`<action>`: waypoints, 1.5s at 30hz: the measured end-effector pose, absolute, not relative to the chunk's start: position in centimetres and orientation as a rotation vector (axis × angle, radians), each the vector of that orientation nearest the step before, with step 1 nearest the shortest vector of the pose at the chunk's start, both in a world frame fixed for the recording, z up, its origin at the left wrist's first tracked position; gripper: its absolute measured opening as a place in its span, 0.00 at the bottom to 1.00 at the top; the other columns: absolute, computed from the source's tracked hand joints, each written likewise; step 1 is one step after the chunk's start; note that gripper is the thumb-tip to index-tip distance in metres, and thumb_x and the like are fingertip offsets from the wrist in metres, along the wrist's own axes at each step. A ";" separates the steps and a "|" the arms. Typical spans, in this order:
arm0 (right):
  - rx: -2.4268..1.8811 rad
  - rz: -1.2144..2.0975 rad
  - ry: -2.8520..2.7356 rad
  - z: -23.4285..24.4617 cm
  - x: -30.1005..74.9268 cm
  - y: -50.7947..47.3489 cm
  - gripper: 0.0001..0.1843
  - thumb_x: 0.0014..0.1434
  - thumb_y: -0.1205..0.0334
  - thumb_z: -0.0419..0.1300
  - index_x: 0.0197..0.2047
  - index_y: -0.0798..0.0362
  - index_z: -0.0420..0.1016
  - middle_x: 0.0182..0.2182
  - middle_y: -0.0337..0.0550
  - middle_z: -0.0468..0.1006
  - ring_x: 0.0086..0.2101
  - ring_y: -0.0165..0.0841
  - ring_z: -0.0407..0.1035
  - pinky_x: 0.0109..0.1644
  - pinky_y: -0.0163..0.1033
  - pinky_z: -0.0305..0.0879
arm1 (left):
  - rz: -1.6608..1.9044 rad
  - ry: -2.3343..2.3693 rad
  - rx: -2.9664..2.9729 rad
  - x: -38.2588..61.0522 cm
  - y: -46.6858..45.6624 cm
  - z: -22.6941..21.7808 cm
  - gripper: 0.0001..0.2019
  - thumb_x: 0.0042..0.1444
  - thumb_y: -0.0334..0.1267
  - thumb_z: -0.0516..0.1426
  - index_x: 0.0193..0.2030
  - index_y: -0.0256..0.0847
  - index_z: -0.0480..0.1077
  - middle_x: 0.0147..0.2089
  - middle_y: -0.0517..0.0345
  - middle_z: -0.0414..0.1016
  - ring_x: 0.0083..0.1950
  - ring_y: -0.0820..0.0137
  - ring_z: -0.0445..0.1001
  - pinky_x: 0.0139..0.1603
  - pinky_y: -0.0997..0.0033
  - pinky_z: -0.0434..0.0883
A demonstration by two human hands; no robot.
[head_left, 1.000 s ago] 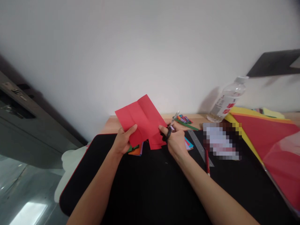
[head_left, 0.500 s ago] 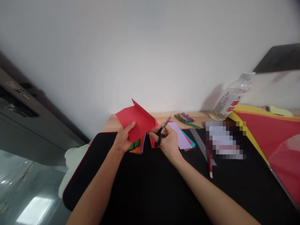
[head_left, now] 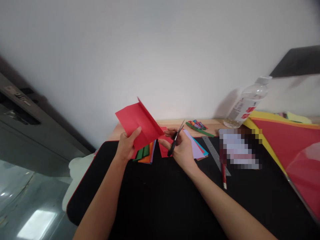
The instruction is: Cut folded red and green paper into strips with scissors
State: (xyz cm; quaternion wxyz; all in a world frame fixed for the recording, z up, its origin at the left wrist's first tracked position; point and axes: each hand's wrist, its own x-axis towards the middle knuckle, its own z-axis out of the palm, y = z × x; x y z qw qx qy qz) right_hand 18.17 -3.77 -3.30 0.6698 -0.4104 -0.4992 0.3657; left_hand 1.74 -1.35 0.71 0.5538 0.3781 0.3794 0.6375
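My left hand grips a creased sheet of red paper, thumb on top, raised above the mat with one side folded up. To its right, my right hand holds black-handled scissors whose blades point up and away. The right fingers are extended close to the paper's right corner; whether they touch it I cannot tell. Beneath the hands lie green paper, orange paper, another red sheet and lilac paper, partly hidden.
A black mat covers the wooden desk. To the right are a metal ruler, a red pencil, a blurred-out item, a clear bottle and large coloured sheets. Colourful scraps lie by the wall.
My left hand has moved left with the red paper, which has turned slightly. My right hand has shifted a little right and its fingers have spread from the paper, the scissors still in it.
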 end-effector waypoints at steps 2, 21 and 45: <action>-0.951 0.757 -1.158 -3.4 18.0 -3.8 0.22 0.42 0.63 0.70 0.40 0.52 0.69 0.35 0.43 0.75 0.36 0.35 0.71 0.42 0.41 0.67 | 1.407 0.939 1.007 1.9 -1.7 0.5 0.12 0.43 0.36 0.66 0.35 0.34 0.75 0.33 0.51 0.80 0.34 0.64 0.78 0.38 0.67 0.75; -0.864 0.852 -0.792 -2.6 17.6 -4.2 0.11 0.44 0.61 0.67 0.30 0.53 0.69 0.24 0.33 0.69 0.24 0.27 0.63 0.29 0.32 0.61 | 1.331 0.829 0.973 2.6 -2.0 0.0 0.16 0.39 0.33 0.67 0.38 0.35 0.76 0.41 0.47 0.79 0.42 0.56 0.77 0.46 0.55 0.73; -1.049 0.419 -0.992 -3.2 17.1 -5.2 0.08 0.51 0.62 0.63 0.35 0.53 0.70 0.29 0.40 0.71 0.31 0.32 0.66 0.38 0.39 0.63 | 1.349 0.706 0.986 4.7 -2.9 -1.3 0.17 0.45 0.32 0.65 0.44 0.38 0.72 0.47 0.48 0.76 0.48 0.57 0.74 0.50 0.55 0.70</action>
